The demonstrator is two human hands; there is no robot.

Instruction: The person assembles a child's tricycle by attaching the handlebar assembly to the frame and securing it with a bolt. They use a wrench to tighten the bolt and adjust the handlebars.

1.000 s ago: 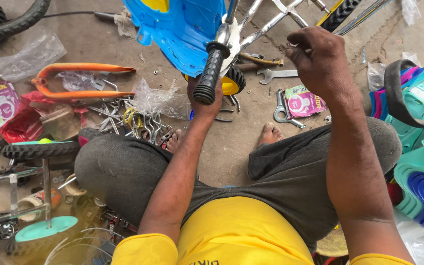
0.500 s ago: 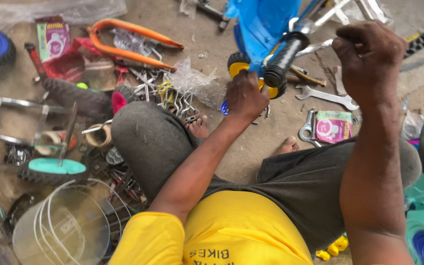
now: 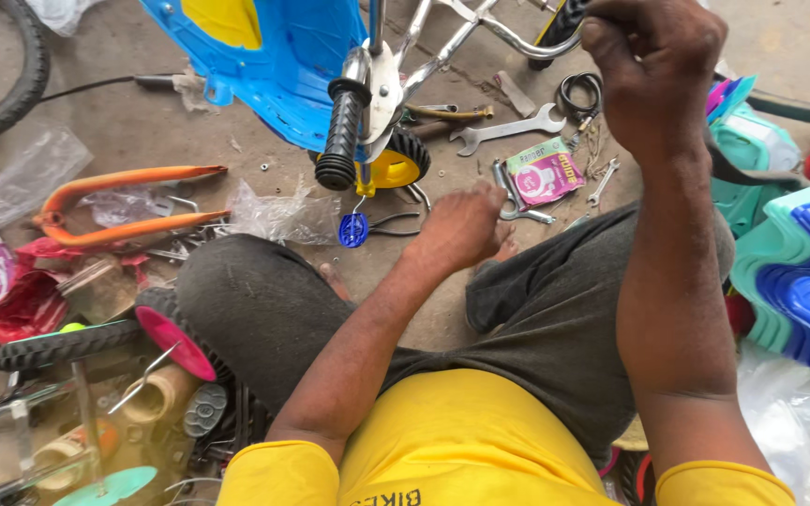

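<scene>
Head view looks down on a concrete floor [image 3: 142, 131] strewn with cycle parts. Largest among them is a small bicycle's blue plastic body [image 3: 283, 56] with a yellow patch, lying toward the far edge of the floor. Chrome frame tubes [image 3: 480, 28] run from it toward the far right corner. A black handlebar grip [image 3: 339, 141] hangs down in front of the blue body, beside a yellow wheel hub [image 3: 391, 169].

At the right edge sits a stack of teal and blue plastic shells [image 3: 799, 281]. An orange fork-shaped piece [image 3: 114, 201] lies near the left edge, with crumpled clear plastic [image 3: 278, 211] just beside it.

Right hand [image 3: 653, 70] is raised at the far right, fingers curled shut around the end of a chrome tube by a black tyre [image 3: 564, 23]. Left hand [image 3: 461, 225] hovers low over the floor, fingers bent loosely; whether it holds anything, I cannot tell. Just beyond it lie a pink packet [image 3: 544, 173], a silver spanner [image 3: 508, 131] and a small blue oval tag [image 3: 353, 229].
</scene>
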